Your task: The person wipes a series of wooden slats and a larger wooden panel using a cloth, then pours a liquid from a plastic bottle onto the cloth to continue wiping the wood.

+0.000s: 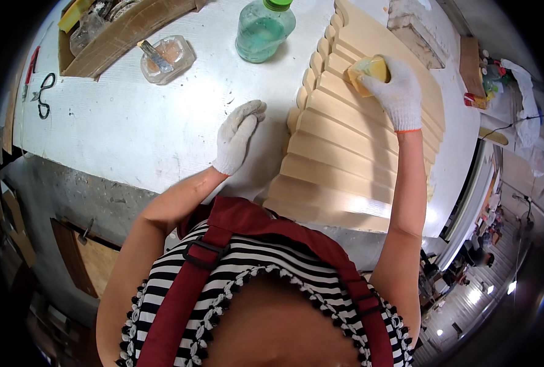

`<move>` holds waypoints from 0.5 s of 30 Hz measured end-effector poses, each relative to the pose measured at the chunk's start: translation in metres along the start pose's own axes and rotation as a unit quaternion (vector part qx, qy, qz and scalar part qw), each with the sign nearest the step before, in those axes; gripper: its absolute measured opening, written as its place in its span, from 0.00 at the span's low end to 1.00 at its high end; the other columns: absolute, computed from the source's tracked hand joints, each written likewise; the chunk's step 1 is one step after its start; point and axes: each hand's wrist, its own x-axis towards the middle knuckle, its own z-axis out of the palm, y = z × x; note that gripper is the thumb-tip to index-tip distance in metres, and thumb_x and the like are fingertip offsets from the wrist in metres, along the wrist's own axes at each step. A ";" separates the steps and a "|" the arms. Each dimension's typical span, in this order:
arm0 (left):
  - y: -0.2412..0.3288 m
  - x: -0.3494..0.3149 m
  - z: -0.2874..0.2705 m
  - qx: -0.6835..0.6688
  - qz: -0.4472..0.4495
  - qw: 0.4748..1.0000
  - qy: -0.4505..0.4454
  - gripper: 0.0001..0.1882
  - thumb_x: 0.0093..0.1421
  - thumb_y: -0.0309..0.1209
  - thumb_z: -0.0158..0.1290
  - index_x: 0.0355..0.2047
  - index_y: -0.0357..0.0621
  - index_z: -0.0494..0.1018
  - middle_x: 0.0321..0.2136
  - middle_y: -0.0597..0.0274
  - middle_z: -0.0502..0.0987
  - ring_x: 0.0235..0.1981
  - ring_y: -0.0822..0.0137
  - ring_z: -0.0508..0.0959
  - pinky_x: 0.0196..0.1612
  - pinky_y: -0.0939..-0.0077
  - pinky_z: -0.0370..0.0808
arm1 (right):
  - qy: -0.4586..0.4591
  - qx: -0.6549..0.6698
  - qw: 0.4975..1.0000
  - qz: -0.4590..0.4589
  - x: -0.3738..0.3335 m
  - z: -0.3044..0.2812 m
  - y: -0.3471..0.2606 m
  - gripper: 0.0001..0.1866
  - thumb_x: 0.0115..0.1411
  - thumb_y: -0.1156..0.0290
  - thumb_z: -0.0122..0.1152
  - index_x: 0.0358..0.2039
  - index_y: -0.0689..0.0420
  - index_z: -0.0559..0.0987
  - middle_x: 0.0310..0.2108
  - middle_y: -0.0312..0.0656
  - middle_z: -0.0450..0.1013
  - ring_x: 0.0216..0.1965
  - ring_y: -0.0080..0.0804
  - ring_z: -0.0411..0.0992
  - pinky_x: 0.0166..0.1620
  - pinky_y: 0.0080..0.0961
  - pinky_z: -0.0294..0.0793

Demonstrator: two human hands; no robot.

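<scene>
My right hand [395, 93], in a white knit glove with an orange cuff edge, is closed around a yellow sponge [379, 68] with a tan sheet [358, 78] against it. It presses this on the far part of a large cream panel [339, 134], which has stepped ridges and a scalloped left edge. My left hand [238, 136], also gloved, lies at the white table [155, 122] left of the panel. Its fingers are together and loosely curled, with nothing visible in them.
Beyond my left hand stand a green-capped bottle [264, 30] of greenish liquid and a clear tub [168, 59] with a brush [154, 56]. A cardboard box [122, 40], black-handled scissors [44, 98] and a red-handled tool [33, 64] are far left. A whitish block [415, 37] lies beyond the panel.
</scene>
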 end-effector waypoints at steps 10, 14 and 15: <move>-0.002 0.001 0.005 -0.023 0.005 1.000 0.007 0.21 0.67 0.27 0.43 0.57 0.29 0.62 0.52 0.50 0.71 0.51 0.63 0.72 0.58 0.72 0.67 | -0.076 -0.061 0.994 -0.050 0.031 0.019 -0.041 0.26 0.45 0.52 0.64 0.38 0.60 0.79 0.34 0.51 0.76 0.39 0.50 0.73 0.41 0.39 0.72; -0.005 0.001 0.001 -0.024 0.007 1.000 0.003 0.20 0.67 0.26 0.43 0.57 0.30 0.63 0.52 0.52 0.72 0.50 0.65 0.72 0.57 0.74 0.67 | -0.156 -0.077 0.983 -0.059 0.043 0.011 -0.052 0.26 0.45 0.53 0.65 0.39 0.61 0.79 0.35 0.52 0.75 0.38 0.50 0.73 0.42 0.38 0.72; -0.005 0.001 0.001 -0.039 0.003 0.999 0.006 0.20 0.67 0.26 0.43 0.57 0.30 0.63 0.52 0.52 0.72 0.50 0.65 0.72 0.56 0.74 0.67 | -0.176 -0.070 0.979 -0.075 0.044 0.008 -0.053 0.27 0.45 0.54 0.65 0.40 0.61 0.79 0.35 0.52 0.76 0.37 0.48 0.74 0.43 0.36 0.72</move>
